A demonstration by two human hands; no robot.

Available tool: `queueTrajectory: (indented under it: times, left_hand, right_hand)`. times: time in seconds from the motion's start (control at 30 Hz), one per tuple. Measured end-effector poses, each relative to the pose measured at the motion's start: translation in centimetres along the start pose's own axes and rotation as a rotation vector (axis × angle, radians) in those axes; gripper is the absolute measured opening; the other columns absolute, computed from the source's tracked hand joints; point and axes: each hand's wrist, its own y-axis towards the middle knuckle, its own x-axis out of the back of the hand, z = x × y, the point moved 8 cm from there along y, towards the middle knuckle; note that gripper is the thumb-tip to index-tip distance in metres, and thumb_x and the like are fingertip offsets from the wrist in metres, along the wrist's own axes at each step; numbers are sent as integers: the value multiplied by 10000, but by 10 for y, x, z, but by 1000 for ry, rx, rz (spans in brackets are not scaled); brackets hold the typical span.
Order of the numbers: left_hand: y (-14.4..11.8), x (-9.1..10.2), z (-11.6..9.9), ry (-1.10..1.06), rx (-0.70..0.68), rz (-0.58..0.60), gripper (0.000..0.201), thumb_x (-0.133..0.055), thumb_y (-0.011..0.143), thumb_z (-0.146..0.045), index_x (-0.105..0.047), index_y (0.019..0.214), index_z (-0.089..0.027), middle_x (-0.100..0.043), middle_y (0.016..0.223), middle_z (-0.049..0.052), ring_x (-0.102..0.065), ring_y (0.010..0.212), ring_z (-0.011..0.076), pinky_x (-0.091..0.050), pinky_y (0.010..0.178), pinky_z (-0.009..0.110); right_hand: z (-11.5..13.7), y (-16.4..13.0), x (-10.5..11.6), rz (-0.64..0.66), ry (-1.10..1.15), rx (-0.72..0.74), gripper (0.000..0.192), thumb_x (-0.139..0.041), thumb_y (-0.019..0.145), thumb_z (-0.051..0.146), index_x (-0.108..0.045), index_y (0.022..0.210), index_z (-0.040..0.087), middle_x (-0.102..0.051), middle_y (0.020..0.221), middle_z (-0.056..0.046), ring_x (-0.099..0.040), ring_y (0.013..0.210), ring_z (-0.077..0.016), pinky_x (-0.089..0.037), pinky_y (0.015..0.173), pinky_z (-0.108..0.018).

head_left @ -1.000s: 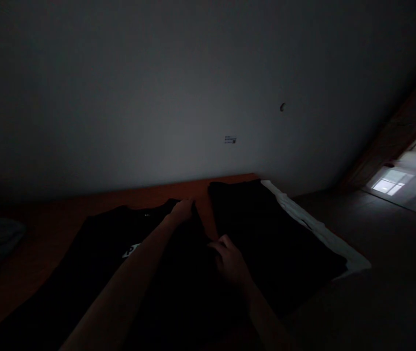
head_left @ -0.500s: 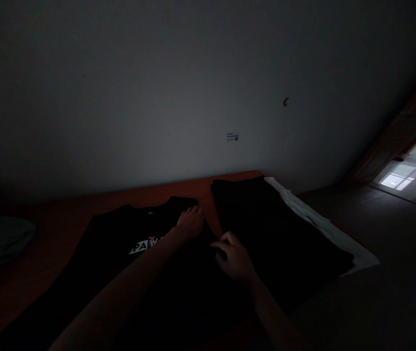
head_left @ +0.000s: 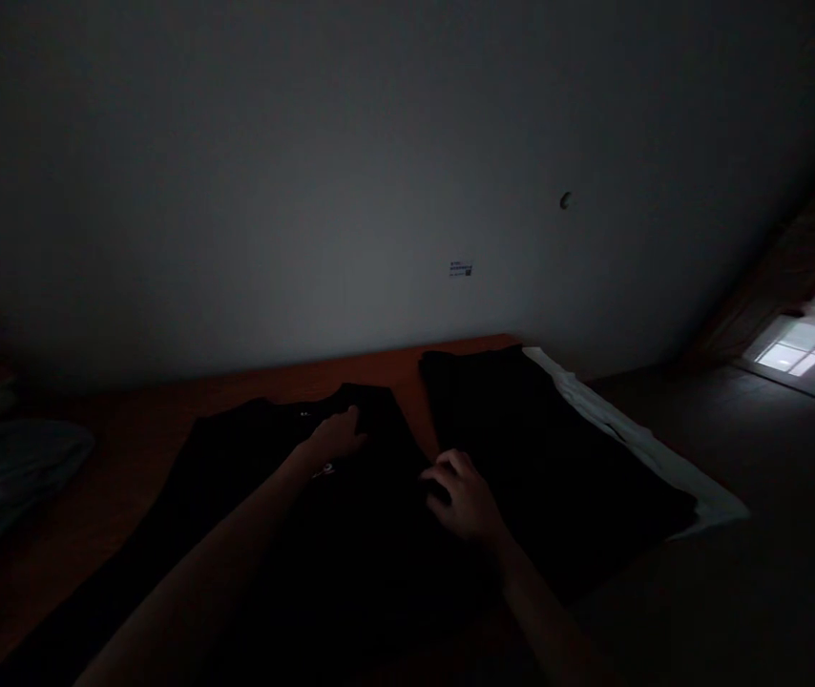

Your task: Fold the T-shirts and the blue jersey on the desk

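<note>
Left hand (head_left: 336, 437) lies flat on the black shirt (head_left: 250, 458); right hand (head_left: 466, 496) curls at its edge (grip unclear, too dark). I'd smooth outward before creasing, clear of the folded pile (head_left: 543, 458).

We see matt black cloth shirt (head_left: 250, 458), matt dark cloth pile (head_left: 543, 458) w/ white cloth (head_left: 637, 448) under; smooth reddish wood tabletop (head_left: 128, 439).

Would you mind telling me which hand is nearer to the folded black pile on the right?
Right. The right hand lies on the black shirt right beside the pile's near-left edge; whether it touches is unclear. The left hand rests farther left, on the shirt's chest.
</note>
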Motion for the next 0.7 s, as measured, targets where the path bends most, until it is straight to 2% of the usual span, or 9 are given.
queueTrajectory:
  times: [0.1,0.2,0.27,0.33,0.4,0.5,0.6,0.7]
  left_hand:
    - [2,11,4,-23,-21,-23,360,-588,897,-285,-554,1245,-200,-735,1159,102,-708,1075,233,-519,881,300]
    - [-1,21,-1,6,-12,-74,365,-547,889,-221,-547,1249,-158,-724,1119,148,-706,1056,285,-520,894,372]
    - [-5,22,-18,32,-56,-118,352,-489,906,-184,-550,1248,-125,-687,1181,195,-672,1118,320,-495,950,430]
    - [-10,13,-47,42,-152,-145,333,-418,956,-200,-569,1243,-126,-640,1278,205,-618,1210,316,-449,1032,444]
    - [-13,-3,-76,38,-254,-146,357,-373,1006,-284,-582,1262,-151,-601,1369,181,-564,1290,296,-415,1087,424]
    - [-6,-27,-98,27,-315,-136,481,-341,1030,-411,-521,1386,-143,-476,1534,182,-432,1427,326,-353,1154,474]
    - [14,-37,-88,24,-254,-147,603,-287,1037,-461,-390,1509,-100,-323,1630,198,-269,1518,346,-234,1214,534]
    - [35,-36,-68,26,-164,-164,630,-261,1036,-482,-355,1543,-119,-273,1652,183,-224,1536,338,-197,1224,556]
  right_hand:
    - [1,0,1,-31,-8,8,249,-712,795,200,-740,1036,258,-613,1079,-64,-599,1024,-223,-534,891,-374]
    - [8,-1,3,-54,2,59,186,-769,787,359,-760,938,251,-618,1006,-52,-602,954,-211,-536,834,-356]
    - [14,-2,6,-77,6,97,237,-759,800,476,-770,874,251,-614,950,-43,-597,912,-204,-527,825,-356]
    - [16,-2,8,-103,-10,108,279,-673,881,492,-763,798,241,-617,915,-44,-593,892,-197,-514,834,-356]
    - [15,-2,7,-110,-35,103,298,-596,945,416,-744,766,229,-637,911,-50,-597,886,-191,-506,830,-343]
    - [10,0,2,-78,-57,92,161,-611,924,312,-727,850,228,-674,944,-49,-617,907,-195,-505,824,-328]
    - [6,3,-3,-34,-72,75,83,-640,894,281,-708,877,237,-688,914,-37,-624,895,-200,-500,815,-328]
    - [4,3,-5,-10,-77,55,79,-640,899,276,-700,862,239,-689,882,-29,-620,884,-198,-491,806,-322]
